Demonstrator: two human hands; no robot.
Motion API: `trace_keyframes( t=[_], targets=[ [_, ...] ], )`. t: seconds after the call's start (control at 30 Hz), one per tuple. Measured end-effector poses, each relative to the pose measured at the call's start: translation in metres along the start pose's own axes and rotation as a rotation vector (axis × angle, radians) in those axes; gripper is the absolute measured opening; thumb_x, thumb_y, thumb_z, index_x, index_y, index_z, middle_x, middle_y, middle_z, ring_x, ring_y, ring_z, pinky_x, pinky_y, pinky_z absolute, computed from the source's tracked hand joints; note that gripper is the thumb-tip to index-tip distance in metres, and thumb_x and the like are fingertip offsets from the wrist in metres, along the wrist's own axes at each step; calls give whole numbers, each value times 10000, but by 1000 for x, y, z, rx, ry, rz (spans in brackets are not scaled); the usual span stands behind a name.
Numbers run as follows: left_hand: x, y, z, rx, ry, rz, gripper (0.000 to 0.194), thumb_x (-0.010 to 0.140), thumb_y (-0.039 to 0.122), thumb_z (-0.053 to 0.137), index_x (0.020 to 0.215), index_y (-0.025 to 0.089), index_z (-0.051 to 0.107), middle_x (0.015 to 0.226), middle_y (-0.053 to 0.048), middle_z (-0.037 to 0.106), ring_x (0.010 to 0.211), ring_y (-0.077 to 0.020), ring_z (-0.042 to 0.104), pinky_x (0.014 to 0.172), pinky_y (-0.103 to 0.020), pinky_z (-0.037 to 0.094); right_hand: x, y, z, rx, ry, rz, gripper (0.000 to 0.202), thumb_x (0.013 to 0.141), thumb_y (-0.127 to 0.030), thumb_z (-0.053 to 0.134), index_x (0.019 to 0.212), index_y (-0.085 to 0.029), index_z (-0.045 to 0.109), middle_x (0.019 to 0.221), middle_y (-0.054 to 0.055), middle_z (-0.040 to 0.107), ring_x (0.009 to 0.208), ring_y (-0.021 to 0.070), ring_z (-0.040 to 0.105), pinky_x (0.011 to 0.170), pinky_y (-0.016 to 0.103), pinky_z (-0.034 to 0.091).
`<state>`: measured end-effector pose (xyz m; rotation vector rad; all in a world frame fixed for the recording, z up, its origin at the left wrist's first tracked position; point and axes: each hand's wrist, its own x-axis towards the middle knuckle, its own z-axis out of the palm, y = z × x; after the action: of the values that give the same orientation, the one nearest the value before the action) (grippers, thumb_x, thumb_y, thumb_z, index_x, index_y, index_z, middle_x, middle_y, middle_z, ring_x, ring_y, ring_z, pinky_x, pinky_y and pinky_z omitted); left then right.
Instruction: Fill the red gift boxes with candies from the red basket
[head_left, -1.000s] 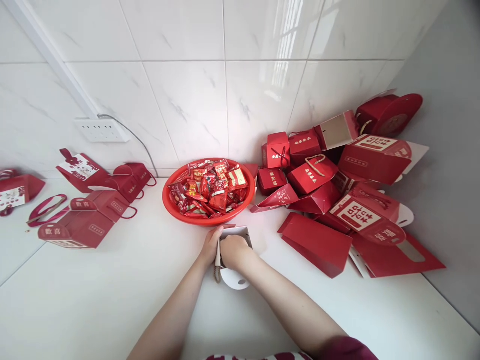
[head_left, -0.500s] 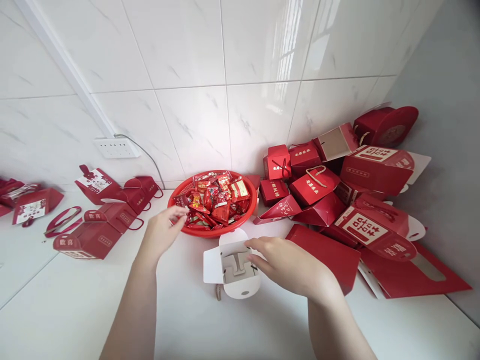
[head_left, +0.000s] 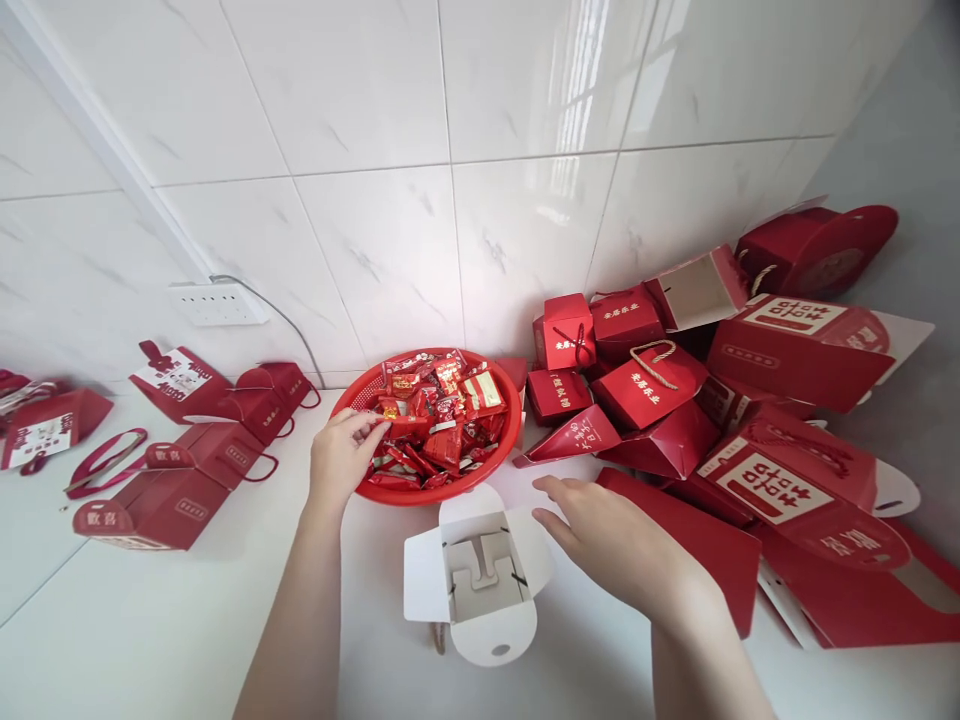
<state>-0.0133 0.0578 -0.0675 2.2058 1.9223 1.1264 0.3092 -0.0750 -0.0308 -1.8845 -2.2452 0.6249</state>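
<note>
My left hand is at the left part of a red plastic basket heaped with wrapped sweets. Between its thumb and fingertips it pinches a red-wrapped candy. In front of the basket stands a small paper box, its top flaps spread and its white inside showing a folded base, with no candy in it. A bit of twisted cord sticks out under its left side. My right hand hovers by the box's right flap, thumb and fingers apart; whether it touches the flap I cannot tell.
Many red gift boxes are piled on the right against the wall. More red boxes and a looped ribbon lie at left. A socket strip with a cable is on the tiled wall behind the white table.
My left hand has reached to the basket and closed on a candy. My right hand has drawn back to the right from the box's edge. The view has shifted slightly.
</note>
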Motion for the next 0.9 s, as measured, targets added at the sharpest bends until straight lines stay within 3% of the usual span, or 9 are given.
trace_keyframes(
  t=[0.1, 0.17, 0.23, 0.33, 0.43, 0.5, 0.67, 0.8, 0.9],
  targets=[
    [-5, 18, -3, -247, 25, -113, 307, 862, 448, 595, 963, 189, 724, 804, -36, 719, 741, -185, 687, 721, -281, 539, 0, -1, 1, -2, -18, -4, 370, 1002, -312, 376, 1277, -191, 594, 1231, 149, 666, 1113, 352, 646, 832, 466, 523],
    [-7, 27, -5, -410, -108, -39, 370, 889, 407, 568, 1180, 201, 664, 1050, -71, 734, 941, -203, 704, 834, -289, 548, 0, -1, 1, -5, -41, 11, 369, 1002, -311, 375, 1271, -192, 598, 1250, 151, 656, 1127, 358, 639, 823, 466, 528],
    [-9, 31, -7, -450, -259, 85, 496, 911, 340, 526, 1398, 250, 501, 1352, -79, 607, 1195, -215, 611, 970, -320, 509, 1, 0, 0, -12, -52, 34, 374, 1001, -302, 372, 1278, -182, 593, 1253, 157, 653, 1134, 362, 634, 819, 468, 530],
    [-10, 25, -5, -226, -404, 172, 521, 885, 249, 498, 1404, 294, 489, 1460, -39, 512, 1326, -234, 500, 1105, -412, 400, 3, 0, 1, -30, -44, 51, 387, 1000, -293, 366, 1298, -169, 579, 1245, 164, 655, 1128, 365, 637, 814, 471, 531],
    [-9, 15, 2, 102, -513, 161, 410, 814, 228, 564, 1209, 283, 659, 1291, -38, 653, 1226, -290, 570, 1141, -523, 301, 5, -1, 2, -24, -53, 42, 395, 1002, -299, 368, 1315, -170, 570, 1250, 163, 653, 1127, 359, 638, 819, 467, 530],
    [-7, 13, 6, 222, -545, 137, 320, 801, 256, 601, 1096, 283, 721, 1156, -36, 722, 1106, -306, 631, 1091, -526, 343, 5, -2, 3, -12, -61, 34, 400, 1001, -306, 373, 1326, -173, 564, 1252, 166, 652, 1138, 355, 632, 826, 459, 528],
    [-3, 17, 5, 244, -481, 216, 230, 871, 361, 568, 822, 265, 772, 878, -17, 772, 812, -248, 682, 1011, -438, 401, 6, -4, 5, -11, -67, 39, 404, 1000, -292, 378, 1336, -156, 558, 1227, 187, 659, 1137, 351, 631, 842, 444, 514],
    [-2, 17, -3, 149, -386, 223, 257, 864, 440, 590, 808, 273, 777, 826, -16, 765, 771, -234, 667, 889, -378, 469, 7, -3, 5, 1, -58, 34, 395, 998, -295, 381, 1321, -161, 566, 1208, 191, 664, 1141, 358, 626, 832, 449, 514],
    [-3, 20, -6, 2, -214, 117, 247, 826, 464, 638, 828, 260, 777, 870, -15, 765, 786, -224, 674, 790, -331, 504, 8, -2, 5, 3, -44, 34, 387, 997, -302, 378, 1301, -168, 577, 1193, 189, 669, 1140, 363, 625, 817, 446, 513]
  ],
)
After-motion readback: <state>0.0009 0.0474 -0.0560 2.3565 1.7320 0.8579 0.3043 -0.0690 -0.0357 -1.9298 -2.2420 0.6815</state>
